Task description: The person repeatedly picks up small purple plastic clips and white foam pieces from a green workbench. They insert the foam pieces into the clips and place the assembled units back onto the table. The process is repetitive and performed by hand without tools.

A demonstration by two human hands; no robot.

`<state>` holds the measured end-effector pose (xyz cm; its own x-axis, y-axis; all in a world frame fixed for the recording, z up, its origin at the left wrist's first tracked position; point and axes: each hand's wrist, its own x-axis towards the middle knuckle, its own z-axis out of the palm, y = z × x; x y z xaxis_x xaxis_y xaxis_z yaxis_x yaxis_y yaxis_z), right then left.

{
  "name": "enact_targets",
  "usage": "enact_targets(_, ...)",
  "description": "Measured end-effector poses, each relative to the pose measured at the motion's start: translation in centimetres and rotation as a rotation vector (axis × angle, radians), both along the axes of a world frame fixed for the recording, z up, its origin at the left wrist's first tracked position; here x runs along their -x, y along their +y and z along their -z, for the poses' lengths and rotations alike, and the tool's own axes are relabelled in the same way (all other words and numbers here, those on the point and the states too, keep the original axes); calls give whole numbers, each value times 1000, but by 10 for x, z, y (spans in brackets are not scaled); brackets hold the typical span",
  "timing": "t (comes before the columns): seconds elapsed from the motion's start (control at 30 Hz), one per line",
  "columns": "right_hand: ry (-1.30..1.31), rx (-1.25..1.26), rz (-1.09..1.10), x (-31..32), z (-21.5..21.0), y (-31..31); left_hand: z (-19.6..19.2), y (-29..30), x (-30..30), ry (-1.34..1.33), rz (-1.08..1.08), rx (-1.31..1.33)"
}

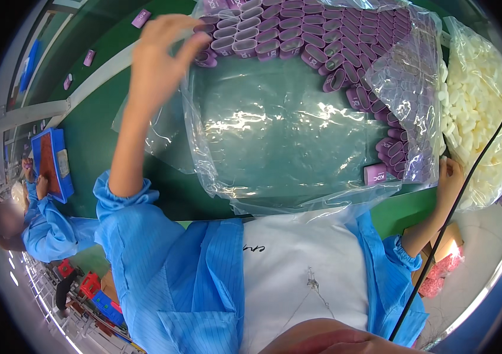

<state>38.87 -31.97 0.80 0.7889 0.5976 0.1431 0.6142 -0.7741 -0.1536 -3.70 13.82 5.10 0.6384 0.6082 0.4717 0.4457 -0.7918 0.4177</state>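
My left hand [165, 56] reaches to the far left end of a packed layer of purple oval sleeves [292, 29]. Thumb and fingertips close around the edge of an end sleeve; slight blur covers the hand. On the right, my right hand [450, 180] is curled beside a clear bag of small white pieces [478, 88], its fingertips pinching what looks like one white piece. The sleeves stand hollow ends up, in rows along the far and right sides of a clear plastic sheet or bag [262, 141]. One purple sleeve [375, 174] lies at the near right end.
Loose purple sleeves [140, 18] lie beyond a pale rail [103, 69] at the far left. A co-worker in blue [56, 233] sits left beside a blue tray [62, 162] with a brown inside. A black cable [469, 177] crosses the right side. Boxes and pink bags [442, 271] stand low right.
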Motion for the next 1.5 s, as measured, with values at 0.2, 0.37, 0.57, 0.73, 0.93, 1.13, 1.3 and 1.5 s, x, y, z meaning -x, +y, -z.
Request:
enact_targets(0.2,-98,-117,178,69,-63,44,-7,-21,10,201,-42,-110)
enact_targets(0.37,-29,-493,-179,112,-73,90,3,-21,17,234,60,-161)
enact_targets(0.57,272,-653,-610,153,-78,143,-18,-82,0,-24,116,139)
enact_targets(0.73,569,-589,-897,203,-69,185,5,-138,-33,13,335,487)
enact_targets(0.93,501,-524,-1049,225,-36,191,39,-148,-45,-155,446,471)
enact_targets(1.13,363,-482,-999,233,-37,191,49,-151,-44,-224,400,643)
enact_targets(1.3,392,-530,-1009,233,-31,197,50,-150,-42,-208,397,707)
enact_targets(1.5,386,-569,-1057,221,-30,196,52,-148,-42,-229,417,690)
